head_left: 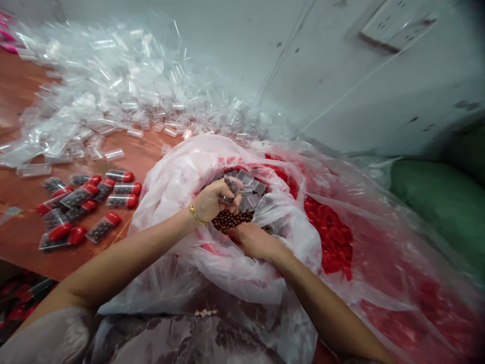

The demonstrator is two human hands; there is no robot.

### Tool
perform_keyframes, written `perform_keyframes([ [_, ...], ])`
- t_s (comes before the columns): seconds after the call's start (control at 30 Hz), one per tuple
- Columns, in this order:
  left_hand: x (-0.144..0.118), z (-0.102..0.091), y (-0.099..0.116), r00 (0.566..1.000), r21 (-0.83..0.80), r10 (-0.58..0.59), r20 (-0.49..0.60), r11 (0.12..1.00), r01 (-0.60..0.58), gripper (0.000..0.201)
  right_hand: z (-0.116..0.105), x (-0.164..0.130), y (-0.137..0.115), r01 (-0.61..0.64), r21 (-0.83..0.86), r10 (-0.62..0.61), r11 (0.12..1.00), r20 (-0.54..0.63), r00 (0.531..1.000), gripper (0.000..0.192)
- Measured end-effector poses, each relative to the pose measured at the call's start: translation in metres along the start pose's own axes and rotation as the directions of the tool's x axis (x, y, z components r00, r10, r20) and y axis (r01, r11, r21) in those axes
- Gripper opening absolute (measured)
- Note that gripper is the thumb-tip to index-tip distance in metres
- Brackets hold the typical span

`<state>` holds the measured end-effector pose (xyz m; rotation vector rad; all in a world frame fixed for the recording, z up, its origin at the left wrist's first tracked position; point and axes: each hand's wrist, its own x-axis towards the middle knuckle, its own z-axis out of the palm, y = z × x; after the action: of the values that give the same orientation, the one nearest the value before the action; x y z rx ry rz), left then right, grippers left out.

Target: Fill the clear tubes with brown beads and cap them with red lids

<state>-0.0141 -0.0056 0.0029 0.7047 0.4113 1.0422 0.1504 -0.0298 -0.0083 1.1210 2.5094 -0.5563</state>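
Head-cam view, looking down at a person's two bare hands over a white plastic bag (159, 189) w/ its mouth open. L hand (219, 197) is curled mostly closed around a clear tube (232, 185) w/ dark beads showing in it; it's held above the bag's opening, tilt hard to judge. R hand (253, 239) is low in the opening, fingers bent down at the brown beads (232, 220); its fingertips are hidden, so can't tell how far open it is or if it has hold of any. Empty tubes (250, 194) lie in the bag too, right by the beads. Main risk, prob.: beads spilling back out if the tube tips, as no cap shows on it. Loose grip or a knock between hands, which are v. close, could drop it among the empties. The bag's rim is soft & crumpled; a forearm pressing on it might fold it over the beads or let some roll out. To the L, capped tubes (103, 227) lie jumbled on the orange surface (140, 156), some near the front edge; a sleeve brush could send a few off. Behind, a big heap (125, 86) of clear tubes looks apt to slide if bumped. Red pieces (329, 235) sit in clear plastic, R.
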Motion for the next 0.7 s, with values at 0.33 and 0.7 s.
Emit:
perform_keyframes([
  [0.33, 0.0, 0.003, -0.003, 1.0, 0.135, 0.003, -0.011, 0.991, -0.002, 0.029, -0.042, -0.009, 0.019, 0.227, 0.772, 0.419, 0.594, -0.538, 0.731, 0.036],
  [0.7, -0.004, 0.002, -0.004, 0.997, 0.224, -0.069, 0.041, 0.973, 0.058, 0.026, -0.07, -0.004, -0.009, 0.29, 0.761, 0.274, 0.581, -0.518, 0.81, 0.035],
])
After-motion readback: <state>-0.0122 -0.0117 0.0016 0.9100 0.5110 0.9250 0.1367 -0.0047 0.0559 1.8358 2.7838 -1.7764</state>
